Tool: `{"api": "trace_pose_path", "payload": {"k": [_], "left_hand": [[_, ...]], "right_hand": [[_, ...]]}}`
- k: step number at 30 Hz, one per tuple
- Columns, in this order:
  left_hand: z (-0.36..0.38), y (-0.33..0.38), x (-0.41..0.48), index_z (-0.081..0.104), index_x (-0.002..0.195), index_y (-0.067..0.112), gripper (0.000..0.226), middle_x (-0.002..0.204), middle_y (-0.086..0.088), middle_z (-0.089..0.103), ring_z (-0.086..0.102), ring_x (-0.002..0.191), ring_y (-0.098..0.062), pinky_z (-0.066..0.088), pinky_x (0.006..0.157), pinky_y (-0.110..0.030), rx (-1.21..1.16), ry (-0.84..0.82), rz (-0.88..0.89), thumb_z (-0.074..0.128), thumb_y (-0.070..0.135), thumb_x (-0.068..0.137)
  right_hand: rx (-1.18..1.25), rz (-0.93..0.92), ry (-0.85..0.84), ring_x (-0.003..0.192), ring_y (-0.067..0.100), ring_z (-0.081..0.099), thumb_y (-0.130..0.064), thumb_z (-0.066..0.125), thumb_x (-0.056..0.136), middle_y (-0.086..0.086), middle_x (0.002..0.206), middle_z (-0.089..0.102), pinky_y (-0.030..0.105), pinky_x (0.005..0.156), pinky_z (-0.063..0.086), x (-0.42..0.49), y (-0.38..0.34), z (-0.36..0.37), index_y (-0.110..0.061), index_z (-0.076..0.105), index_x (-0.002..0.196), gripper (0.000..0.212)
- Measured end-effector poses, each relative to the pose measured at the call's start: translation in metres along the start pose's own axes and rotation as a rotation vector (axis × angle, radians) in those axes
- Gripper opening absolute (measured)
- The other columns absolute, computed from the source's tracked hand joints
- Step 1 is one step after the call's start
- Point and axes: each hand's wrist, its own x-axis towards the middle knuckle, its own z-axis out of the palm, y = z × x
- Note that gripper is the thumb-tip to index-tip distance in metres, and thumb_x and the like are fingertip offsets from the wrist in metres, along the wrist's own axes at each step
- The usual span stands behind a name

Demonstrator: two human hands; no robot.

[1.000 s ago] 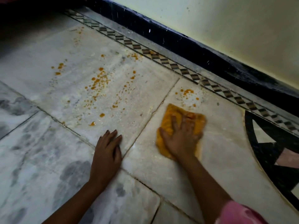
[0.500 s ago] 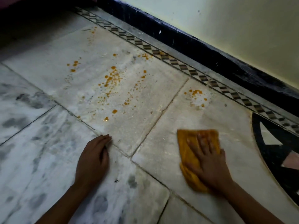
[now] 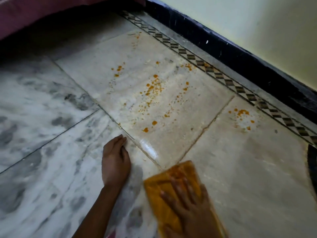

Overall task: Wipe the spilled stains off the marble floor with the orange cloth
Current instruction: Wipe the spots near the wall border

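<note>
The orange cloth (image 3: pixel 164 193) lies flat on the marble floor (image 3: pixel 248 177) near the bottom middle, and my right hand (image 3: pixel 190 206) presses down on it with fingers spread. My left hand (image 3: pixel 115 160) rests palm down on the grey-veined slab just left of the cloth, holding nothing. Orange stains (image 3: pixel 152 88) are scattered over the cream slab beyond both hands. A smaller patch of orange stains (image 3: pixel 242 115) sits on the right slab near the patterned border, well beyond the cloth.
A checkered inlay border (image 3: pixel 228 81) and a black skirting (image 3: pixel 240 54) run diagonally along the pale wall (image 3: pixel 248 19). Maroon fabric (image 3: pixel 51 9) hangs at the top left over a shadowed floor area. A dark inlay shape (image 3: pixel 313 165) lies at the right edge.
My right hand has dragged the cloth toward me and leftward, away from the small stain patch. My left hand stays planted on the floor. The camera has shifted, showing more floor at the left.
</note>
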Motion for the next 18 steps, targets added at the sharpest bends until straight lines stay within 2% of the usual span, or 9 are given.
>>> {"api": "trace_pose_path", "payload": {"k": [3, 5, 7, 8, 10, 13, 14, 16, 18], "left_hand": [[0.002, 0.004, 0.002, 0.067, 0.106, 0.001, 0.032, 0.114, -0.014, 0.063, 0.047, 0.108, -0.018, 0.03, 0.098, -0.019, -0.008, 0.005, 0.01, 0.048, 0.004, 0.08], [0.003, 0.004, 0.001, 0.067, 0.106, 0.001, 0.033, 0.114, -0.014, 0.063, 0.045, 0.11, -0.017, 0.031, 0.098, -0.021, -0.009, 0.003, 0.005, 0.047, 0.007, 0.081], [0.003, 0.003, 0.0, 0.068, 0.106, 0.001, 0.034, 0.116, -0.013, 0.063, 0.045, 0.112, -0.017, 0.031, 0.099, -0.022, -0.01, -0.008, 0.005, 0.047, 0.008, 0.081], [0.003, 0.003, 0.0, 0.068, 0.106, 0.001, 0.034, 0.116, -0.013, 0.063, 0.045, 0.112, -0.017, 0.031, 0.099, -0.023, -0.008, -0.013, 0.01, 0.046, 0.008, 0.081], [0.003, 0.001, 0.001, 0.068, 0.106, 0.001, 0.034, 0.116, -0.013, 0.063, 0.045, 0.112, -0.018, 0.031, 0.099, -0.023, -0.007, -0.014, 0.021, 0.046, 0.009, 0.081], [0.002, 0.0, 0.001, 0.067, 0.11, 0.001, 0.036, 0.118, -0.013, 0.062, 0.046, 0.114, -0.02, 0.032, 0.1, -0.026, -0.019, -0.021, 0.013, 0.045, 0.008, 0.082], [0.001, -0.001, 0.001, 0.066, 0.112, 0.001, 0.037, 0.12, -0.013, 0.061, 0.046, 0.116, -0.022, 0.033, 0.1, -0.027, -0.018, -0.022, 0.007, 0.044, 0.008, 0.082], [0.0, -0.002, 0.0, 0.064, 0.114, 0.0, 0.039, 0.121, -0.014, 0.061, 0.047, 0.117, -0.025, 0.032, 0.101, -0.028, -0.02, -0.013, -0.013, 0.043, 0.008, 0.082], [-0.002, -0.002, 0.0, 0.063, 0.115, 0.0, 0.04, 0.121, -0.014, 0.061, 0.048, 0.117, -0.026, 0.033, 0.102, -0.03, -0.028, -0.007, -0.033, 0.042, 0.009, 0.082]], "right_hand": [[-0.003, 0.199, -0.058, 0.144, 0.018, 0.008, -0.08, 0.037, 0.069, -0.005, 0.157, 0.013, 0.063, 0.092, 0.034, -0.015, 0.065, -0.011, -0.045, 0.02, 0.144, 0.085], [0.006, 0.409, -0.059, 0.144, 0.02, 0.011, -0.084, 0.019, 0.074, -0.004, 0.157, 0.015, 0.067, 0.091, 0.034, -0.004, 0.093, -0.022, -0.047, 0.015, 0.144, 0.08], [0.019, 0.539, -0.019, 0.142, 0.028, 0.013, -0.087, 0.008, 0.069, -0.001, 0.158, 0.01, 0.068, 0.098, 0.028, 0.034, 0.105, -0.037, -0.048, 0.009, 0.144, 0.084], [0.044, 0.594, -0.014, 0.143, 0.031, 0.008, -0.086, 0.007, 0.068, 0.001, 0.158, 0.005, 0.067, 0.102, 0.023, 0.06, 0.103, -0.044, -0.047, 0.004, 0.144, 0.085], [0.1, 0.684, 0.014, 0.143, 0.033, -0.001, -0.081, 0.019, 0.075, 0.002, 0.159, -0.002, 0.066, 0.107, 0.014, 0.12, 0.087, -0.056, -0.044, 0.001, 0.146, 0.082], [0.147, 0.493, -0.022, 0.143, 0.036, -0.003, -0.071, 0.033, 0.083, 0.004, 0.158, -0.002, 0.068, 0.107, 0.007, 0.185, 0.026, -0.057, -0.039, 0.004, 0.148, 0.078], [0.11, 0.378, -0.016, 0.143, 0.039, 0.002, -0.069, 0.032, 0.082, 0.006, 0.158, 0.002, 0.069, 0.105, 0.011, 0.188, 0.002, -0.051, -0.038, 0.008, 0.148, 0.076], [0.031, 0.184, 0.028, 0.137, 0.041, 0.026, -0.066, 0.035, 0.075, 0.006, 0.155, 0.022, 0.071, 0.095, 0.028, 0.161, -0.032, -0.039, -0.039, 0.028, 0.143, 0.074], [0.065, 0.064, 0.006, 0.131, 0.033, 0.04, -0.067, 0.043, 0.068, -0.001, 0.15, 0.034, 0.066, 0.088, 0.041, 0.111, -0.028, -0.03, -0.043, 0.037, 0.138, 0.074]]}}
